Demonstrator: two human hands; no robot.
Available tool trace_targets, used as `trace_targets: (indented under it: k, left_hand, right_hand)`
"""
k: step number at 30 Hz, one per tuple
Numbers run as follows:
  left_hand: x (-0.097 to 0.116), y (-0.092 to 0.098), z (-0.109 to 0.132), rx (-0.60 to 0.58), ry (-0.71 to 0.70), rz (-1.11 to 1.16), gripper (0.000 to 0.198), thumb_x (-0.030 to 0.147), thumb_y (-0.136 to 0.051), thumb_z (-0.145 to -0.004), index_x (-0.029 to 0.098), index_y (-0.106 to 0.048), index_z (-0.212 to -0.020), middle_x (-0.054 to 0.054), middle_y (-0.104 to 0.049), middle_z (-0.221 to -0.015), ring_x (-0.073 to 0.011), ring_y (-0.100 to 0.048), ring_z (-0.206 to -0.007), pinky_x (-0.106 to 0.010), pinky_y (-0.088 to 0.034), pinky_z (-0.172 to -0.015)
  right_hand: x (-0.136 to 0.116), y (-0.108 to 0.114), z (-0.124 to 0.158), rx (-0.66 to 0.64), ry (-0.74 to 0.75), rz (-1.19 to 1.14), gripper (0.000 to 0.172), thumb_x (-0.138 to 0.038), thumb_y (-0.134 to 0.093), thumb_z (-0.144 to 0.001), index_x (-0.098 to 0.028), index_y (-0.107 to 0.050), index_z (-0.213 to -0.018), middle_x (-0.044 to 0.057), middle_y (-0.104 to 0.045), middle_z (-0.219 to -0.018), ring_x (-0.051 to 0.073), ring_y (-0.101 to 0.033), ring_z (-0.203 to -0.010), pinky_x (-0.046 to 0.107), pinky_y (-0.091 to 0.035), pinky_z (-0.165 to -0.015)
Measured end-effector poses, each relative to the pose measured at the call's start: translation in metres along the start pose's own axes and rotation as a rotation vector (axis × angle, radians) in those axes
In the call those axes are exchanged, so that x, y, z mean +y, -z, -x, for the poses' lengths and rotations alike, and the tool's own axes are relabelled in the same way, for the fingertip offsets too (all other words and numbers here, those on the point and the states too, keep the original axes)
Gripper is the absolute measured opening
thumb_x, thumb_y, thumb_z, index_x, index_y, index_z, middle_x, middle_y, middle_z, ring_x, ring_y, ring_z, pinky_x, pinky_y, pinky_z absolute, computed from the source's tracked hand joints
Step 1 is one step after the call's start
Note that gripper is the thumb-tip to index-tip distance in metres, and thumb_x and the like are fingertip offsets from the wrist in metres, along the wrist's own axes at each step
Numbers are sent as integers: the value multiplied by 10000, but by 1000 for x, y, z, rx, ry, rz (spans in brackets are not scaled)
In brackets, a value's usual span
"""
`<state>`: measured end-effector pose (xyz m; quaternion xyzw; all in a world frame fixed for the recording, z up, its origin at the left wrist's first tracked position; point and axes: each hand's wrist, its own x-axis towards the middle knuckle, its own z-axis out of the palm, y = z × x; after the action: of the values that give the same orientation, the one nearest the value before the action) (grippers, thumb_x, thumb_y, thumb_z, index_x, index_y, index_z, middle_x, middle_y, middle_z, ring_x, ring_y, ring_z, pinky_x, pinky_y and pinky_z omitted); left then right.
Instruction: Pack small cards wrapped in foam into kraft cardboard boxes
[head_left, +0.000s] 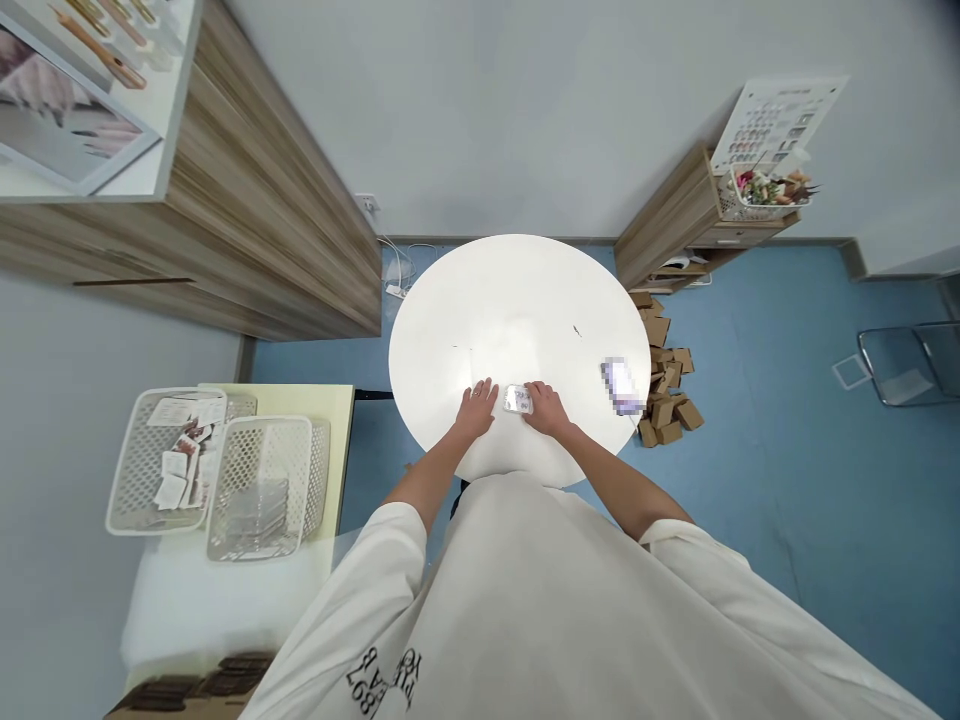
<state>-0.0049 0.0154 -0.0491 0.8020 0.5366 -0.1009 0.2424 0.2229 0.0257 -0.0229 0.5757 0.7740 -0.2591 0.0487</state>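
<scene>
A small, clear, shiny packet [517, 399] with dark print lies on the round white table [487, 290], close to its near edge. My right hand [547, 410] grips the packet's right end, fingers at the far side and thumb nearer to me. My left hand [477, 408] rests palm down on the tabletop, just left of the packet. Its fingers are stretched out and hold nothing. What is inside the packet is too small to make out.
A blurred purple-white item [622, 386] lies at the table's right edge, and a small dark mark [577, 331] shows farther in. Cardboard boxes [664, 400] are heaped on the floor at right. White baskets [259, 480] stand on a side table at left, near a tall wooden cabinet [277, 190].
</scene>
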Motion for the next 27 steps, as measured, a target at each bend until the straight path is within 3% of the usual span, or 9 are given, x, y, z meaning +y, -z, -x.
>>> trace_targets:
  k: [7,12,15,18,23,27]
  left_hand:
    - [-4,0,20,66,9,8,791,253,-493,-915,223,-112,-1608,-118,-171,-1668,-286,-173,-1533,-482,-167,-1218]
    - [5,0,14,98,40,23,794,293,-505,-926,214,-105,-1607,-133,-195,-1657,-304,-227,-1508,-474,-216,-1191]
    - [12,1,4,94,75,35,851,349,-592,-888,199,-148,-1599,-161,-219,-1638,-346,-285,-1467,-473,-260,-1161]
    - [16,5,-5,88,111,34,864,386,-640,-857,225,-195,-1580,-164,-276,-1603,-369,-323,-1428,-478,-307,-1118]
    - [16,10,-7,103,126,34,717,373,-645,-855,232,-340,-1489,-158,-344,-1549,-352,-369,-1376,-458,-347,-1071]
    - [15,12,-5,77,111,65,691,364,-636,-867,216,-339,-1474,-172,-322,-1555,-354,-345,-1394,-464,-326,-1088]
  right_hand:
    - [-11,-19,-15,-24,73,58,731,-294,-638,-850,-212,-330,-1508,147,-429,-1448,318,-411,-1251,416,-349,-1030]
    - [-9,-23,-15,25,98,56,733,-308,-625,-872,-209,-309,-1526,152,-422,-1446,326,-411,-1242,421,-349,-1022]
    - [-5,-26,1,72,87,36,566,-318,-614,-888,-201,-444,-1415,151,-465,-1376,312,-439,-1194,410,-368,-993]
    - [1,-31,21,-9,146,15,346,-322,-624,-889,-214,-571,-1213,122,-524,-1253,287,-471,-1124,392,-396,-948]
    - [2,-34,38,-90,177,68,338,-254,-664,-846,-217,-590,-1174,117,-509,-1269,294,-446,-1147,413,-382,-970]
    - [-5,-28,33,-113,190,121,241,-186,-560,-903,-221,-621,-1133,122,-535,-1238,290,-456,-1114,416,-376,-951]
